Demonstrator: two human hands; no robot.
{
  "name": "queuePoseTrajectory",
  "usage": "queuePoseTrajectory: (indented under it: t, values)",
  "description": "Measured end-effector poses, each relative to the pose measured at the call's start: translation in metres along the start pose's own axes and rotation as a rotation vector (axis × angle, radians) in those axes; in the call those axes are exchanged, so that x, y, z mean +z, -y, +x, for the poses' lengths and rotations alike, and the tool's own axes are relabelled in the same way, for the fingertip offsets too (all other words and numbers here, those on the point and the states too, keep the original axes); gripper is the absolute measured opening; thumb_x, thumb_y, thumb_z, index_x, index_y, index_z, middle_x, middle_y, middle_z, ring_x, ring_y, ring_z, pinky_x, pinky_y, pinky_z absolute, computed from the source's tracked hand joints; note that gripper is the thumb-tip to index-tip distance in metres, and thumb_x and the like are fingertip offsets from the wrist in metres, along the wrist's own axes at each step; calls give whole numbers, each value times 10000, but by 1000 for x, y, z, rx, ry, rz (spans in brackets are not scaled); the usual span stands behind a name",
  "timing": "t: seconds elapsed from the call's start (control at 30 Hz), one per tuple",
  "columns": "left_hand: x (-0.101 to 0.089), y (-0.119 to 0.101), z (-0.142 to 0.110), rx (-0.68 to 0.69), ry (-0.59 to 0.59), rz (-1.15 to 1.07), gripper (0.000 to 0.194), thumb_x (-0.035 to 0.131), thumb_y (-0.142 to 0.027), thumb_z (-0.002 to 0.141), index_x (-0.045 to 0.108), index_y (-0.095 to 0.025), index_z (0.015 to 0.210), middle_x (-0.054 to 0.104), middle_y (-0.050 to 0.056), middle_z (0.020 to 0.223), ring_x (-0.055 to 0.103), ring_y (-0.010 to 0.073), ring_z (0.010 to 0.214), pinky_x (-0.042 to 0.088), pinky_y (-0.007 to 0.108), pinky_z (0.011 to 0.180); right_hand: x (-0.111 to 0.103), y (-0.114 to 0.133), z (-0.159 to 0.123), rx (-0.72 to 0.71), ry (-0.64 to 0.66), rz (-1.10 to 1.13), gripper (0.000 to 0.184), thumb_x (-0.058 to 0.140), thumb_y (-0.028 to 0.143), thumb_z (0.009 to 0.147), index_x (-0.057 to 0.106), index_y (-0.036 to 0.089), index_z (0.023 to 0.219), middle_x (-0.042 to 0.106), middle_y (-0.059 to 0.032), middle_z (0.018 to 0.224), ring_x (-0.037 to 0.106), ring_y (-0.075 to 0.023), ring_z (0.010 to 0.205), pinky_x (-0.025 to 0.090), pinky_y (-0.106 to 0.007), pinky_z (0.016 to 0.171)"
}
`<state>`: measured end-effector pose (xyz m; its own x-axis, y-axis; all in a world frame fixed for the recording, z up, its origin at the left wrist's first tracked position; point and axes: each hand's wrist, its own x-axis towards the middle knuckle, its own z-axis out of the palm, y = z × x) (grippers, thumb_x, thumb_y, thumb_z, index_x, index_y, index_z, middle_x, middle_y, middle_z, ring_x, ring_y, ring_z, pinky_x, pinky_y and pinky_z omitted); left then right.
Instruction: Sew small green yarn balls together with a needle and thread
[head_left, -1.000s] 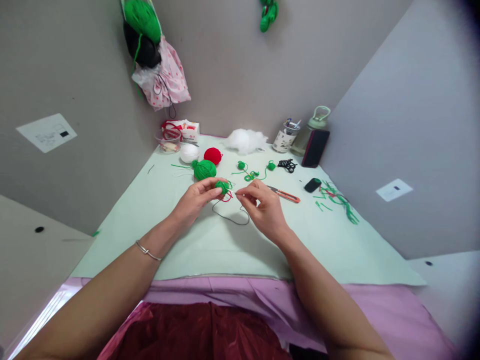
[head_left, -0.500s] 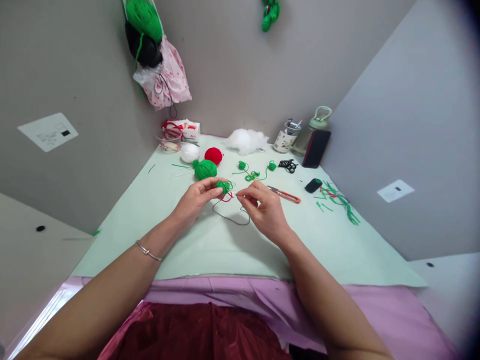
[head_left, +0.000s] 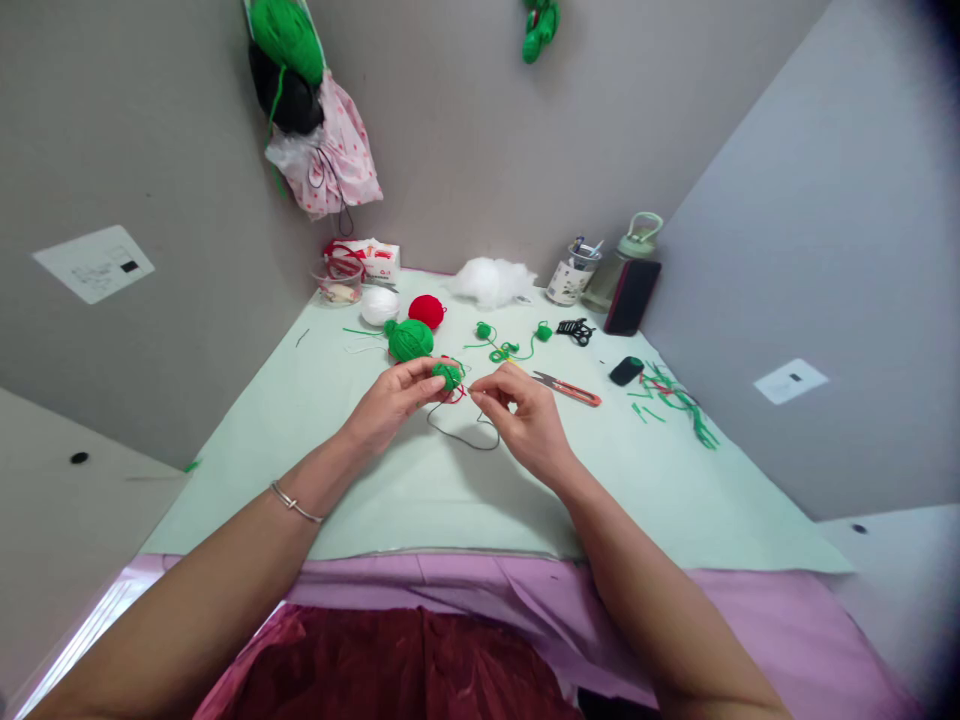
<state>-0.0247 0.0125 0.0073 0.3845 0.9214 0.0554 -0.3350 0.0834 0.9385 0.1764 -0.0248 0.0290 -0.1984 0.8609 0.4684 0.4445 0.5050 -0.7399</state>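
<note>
My left hand (head_left: 397, 400) holds a small green crocheted piece (head_left: 447, 376) between thumb and fingers, with red yarn (head_left: 457, 394) at its lower right edge. Close by on the right, my right hand (head_left: 517, 405) is closed in a pinch. What sits between its fingertips is too thin to make out. A dark thread (head_left: 459, 436) hangs in a loop below, from the green piece to near my right fingers. Just behind my left hand lie a green yarn ball (head_left: 410, 340) and a red yarn ball (head_left: 427, 312).
Orange thread snips (head_left: 574, 391) lie right of my right hand. Beyond are small green crocheted parts (head_left: 504, 351), black scissors (head_left: 576, 331), white stuffing (head_left: 493, 283) and a white ball (head_left: 380, 305). Yarn scraps (head_left: 679, 400), a black oval object (head_left: 626, 371), a phone (head_left: 633, 297) and bottle (head_left: 604, 290) stand right.
My right hand has shifted slightly left, its fingertips now nearer the green piece. My left hand has tilted the piece a little and keeps its hold.
</note>
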Motion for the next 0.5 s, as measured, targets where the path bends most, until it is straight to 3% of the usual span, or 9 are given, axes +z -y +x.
queuePoseTrajectory:
  t: [0.27, 0.5]
  values:
    - [4, 1, -2, -43, 38, -23, 385, 830, -380, 750, 767, -175, 1071, 738, 69, 1039, 646, 159, 856, 506, 349, 930, 0, -9, 7, 112, 30, 253, 145, 718, 326, 846, 735, 192, 794, 590, -15, 751, 484, -128, 674, 395, -278, 619]
    - [10, 7, -2, 52, -87, 63, 385, 832, -388, 740, 698, -172, 1029, 710, 53, 1045, 656, 167, 891, 523, 347, 894, 10, -10, 8, 311, 20, 311, 194, 751, 354, 785, 685, 172, 789, 600, 17, 651, 479, -99, 559, 413, -251, 540]
